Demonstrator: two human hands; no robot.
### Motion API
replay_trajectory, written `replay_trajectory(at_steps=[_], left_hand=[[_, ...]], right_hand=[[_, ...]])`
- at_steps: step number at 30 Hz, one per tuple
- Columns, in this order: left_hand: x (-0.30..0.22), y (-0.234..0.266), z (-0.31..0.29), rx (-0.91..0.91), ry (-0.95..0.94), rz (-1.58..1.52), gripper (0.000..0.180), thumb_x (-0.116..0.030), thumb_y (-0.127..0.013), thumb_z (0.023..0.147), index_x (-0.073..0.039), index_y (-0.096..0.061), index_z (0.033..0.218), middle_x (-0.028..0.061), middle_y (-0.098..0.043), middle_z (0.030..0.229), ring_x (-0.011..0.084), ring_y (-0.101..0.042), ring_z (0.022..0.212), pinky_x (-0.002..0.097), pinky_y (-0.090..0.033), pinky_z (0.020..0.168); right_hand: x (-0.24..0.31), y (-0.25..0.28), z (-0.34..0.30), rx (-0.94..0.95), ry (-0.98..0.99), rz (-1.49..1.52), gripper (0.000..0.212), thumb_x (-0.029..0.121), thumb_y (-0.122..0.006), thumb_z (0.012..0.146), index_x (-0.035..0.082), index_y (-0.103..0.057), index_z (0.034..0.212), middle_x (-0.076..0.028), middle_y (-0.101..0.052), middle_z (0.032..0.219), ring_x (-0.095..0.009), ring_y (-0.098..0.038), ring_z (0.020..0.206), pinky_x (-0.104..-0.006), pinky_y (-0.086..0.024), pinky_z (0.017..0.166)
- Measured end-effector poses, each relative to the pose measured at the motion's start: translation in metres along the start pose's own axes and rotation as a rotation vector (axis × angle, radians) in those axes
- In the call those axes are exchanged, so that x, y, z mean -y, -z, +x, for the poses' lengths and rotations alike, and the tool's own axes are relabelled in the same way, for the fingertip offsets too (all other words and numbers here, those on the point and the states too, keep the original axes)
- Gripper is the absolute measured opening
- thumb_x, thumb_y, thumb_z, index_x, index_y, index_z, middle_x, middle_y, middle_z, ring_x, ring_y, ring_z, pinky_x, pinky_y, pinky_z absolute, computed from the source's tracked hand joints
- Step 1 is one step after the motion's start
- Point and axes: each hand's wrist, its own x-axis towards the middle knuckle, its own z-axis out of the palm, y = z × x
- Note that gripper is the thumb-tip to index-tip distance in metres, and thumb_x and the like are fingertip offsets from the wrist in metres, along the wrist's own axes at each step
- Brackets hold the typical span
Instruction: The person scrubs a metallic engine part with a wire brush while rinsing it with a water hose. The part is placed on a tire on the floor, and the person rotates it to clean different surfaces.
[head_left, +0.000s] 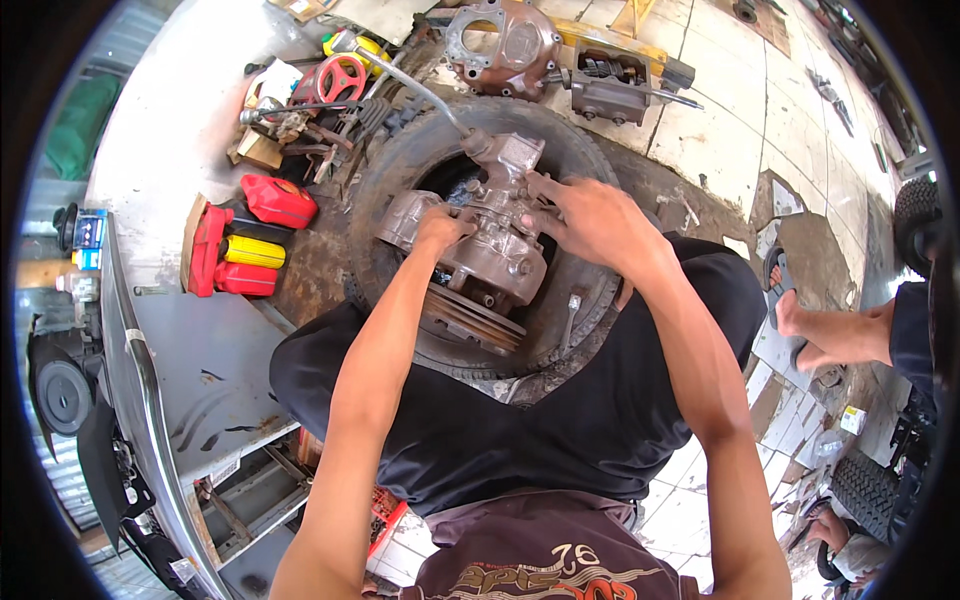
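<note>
A greasy brown-grey metal gearbox (495, 205) with a long bent lever (410, 85) lies on a black tyre (385, 190). Its round, disc-like flange (465, 318) points toward me. My left hand (440, 230) is closed against the left of the housing's middle, fingers curled, thumb toward the centre. On the right side, my right hand (595, 220) grips the housing, with fingers bent over its upper part and the thumb lower down. Whether small parts sit under the fingertips is hidden. A wrench (571, 318) rests on the tyre's right side near my knee.
Another brown housing (505, 50) and an opened gear case (610, 85) stand beyond the tyre. Red and yellow containers (250, 240) and a pile of tools (310, 120) lie at left. At right are another person's feet (790, 310) and more tyres (875, 490).
</note>
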Motion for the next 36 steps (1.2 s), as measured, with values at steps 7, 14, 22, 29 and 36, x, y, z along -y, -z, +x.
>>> replay_trajectory(at_steps=[7,14,22,29,36], left_hand=[[-0.032,-0.005,-0.012,0.039,0.064,0.025,0.049,-0.032,-0.087,0.063,0.001,-0.072,0.095,0.0173,-0.072,0.095,0.0276,-0.068,0.09,0.0384,-0.051,0.081],[-0.03,-0.014,-0.023,-0.061,0.181,0.083,0.08,-0.033,-0.089,0.066,-0.003,-0.054,0.132,0.0221,-0.065,0.122,0.033,-0.062,0.115,0.0397,-0.047,0.099],[-0.048,-0.015,-0.035,-0.048,0.337,-0.228,0.106,-0.04,-0.089,0.067,-0.01,-0.032,0.152,0.0284,-0.041,0.148,0.0417,-0.027,0.145,0.0522,-0.029,0.115],[-0.04,-0.038,-0.023,-0.096,0.334,-0.273,0.126,-0.038,-0.092,0.062,-0.008,-0.017,0.158,0.0294,-0.025,0.158,0.0397,-0.014,0.15,0.0489,-0.012,0.121],[0.019,-0.039,-0.002,0.041,0.191,-0.413,0.129,-0.025,-0.091,0.07,-0.001,0.001,0.157,0.0222,-0.049,0.144,0.0316,-0.057,0.124,0.0464,-0.05,0.099]], right_hand=[[-0.006,0.0,-0.001,0.007,-0.018,-0.001,0.05,0.039,-0.062,0.094,0.012,-0.055,0.136,-0.023,-0.068,0.098,-0.041,-0.065,0.097,-0.049,-0.051,0.085],[-0.001,-0.008,0.001,-0.01,0.014,-0.024,0.051,0.038,-0.063,0.093,0.011,-0.055,0.136,-0.022,-0.068,0.1,-0.04,-0.065,0.097,-0.0486,-0.051,0.085],[-0.004,-0.011,0.0,-0.004,0.02,-0.016,0.055,0.04,-0.062,0.094,0.008,-0.054,0.137,-0.023,-0.067,0.103,-0.041,-0.064,0.1,-0.0476,-0.05,0.087],[-0.009,-0.021,-0.001,0.01,0.011,-0.071,0.057,0.042,-0.06,0.095,0.009,-0.051,0.14,-0.024,-0.068,0.101,-0.042,-0.064,0.1,-0.0491,-0.05,0.087],[0.006,-0.028,0.005,0.022,0.062,-0.084,0.059,0.043,-0.061,0.094,0.006,-0.051,0.139,-0.024,-0.068,0.101,-0.042,-0.063,0.099,-0.0501,-0.05,0.086]])
